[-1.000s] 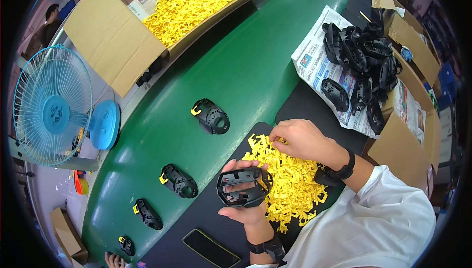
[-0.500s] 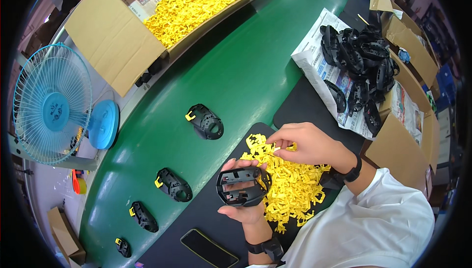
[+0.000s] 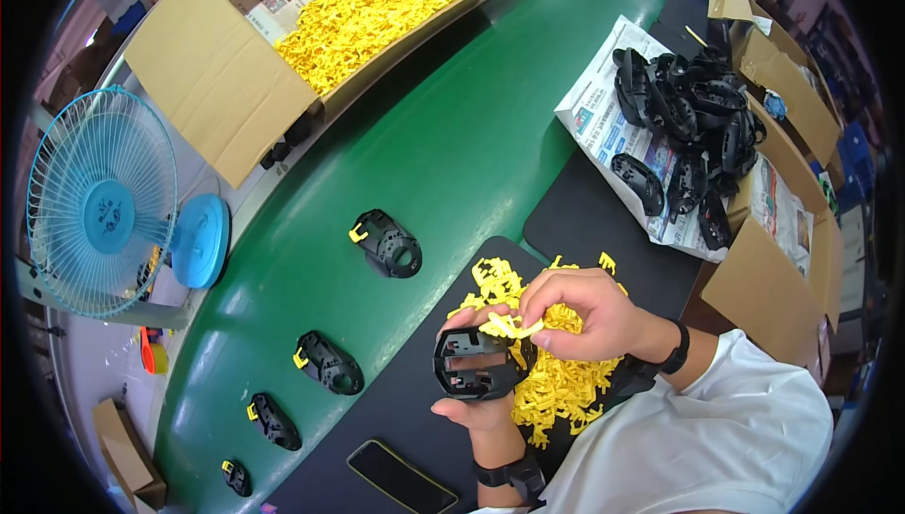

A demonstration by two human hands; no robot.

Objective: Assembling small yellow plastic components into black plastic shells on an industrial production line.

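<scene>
My left hand (image 3: 485, 412) is wrapped round a black computer-mouse shell (image 3: 474, 364), its hollow side facing up. Between the thumb and fingers of my right hand (image 3: 586, 311) is a yellow plastic clip (image 3: 512, 327), held over the shell's upper right edge. I cannot tell whether the clip touches the shell. Under and beside both hands spreads a heap of loose yellow clips (image 3: 558, 410) on a black mat (image 3: 401, 420). Several black shells, each with a yellow clip at one end, lie in a row on the green belt, the farthest shell (image 3: 388, 244) beyond my left hand.
A phone (image 3: 403, 476) lies on the mat at the front. Black shells (image 3: 693, 109) are piled on newspaper at the right, beside cardboard boxes (image 3: 768, 274). Across the green belt (image 3: 452, 118) stand a carton of yellow clips (image 3: 222, 81) and a blue fan (image 3: 106, 208).
My right hand has come nearer from the heap to the shell, now with a yellow clip in its fingers. The shells on the belt have slid slightly nearer. The left hand's shell shifted a little right.
</scene>
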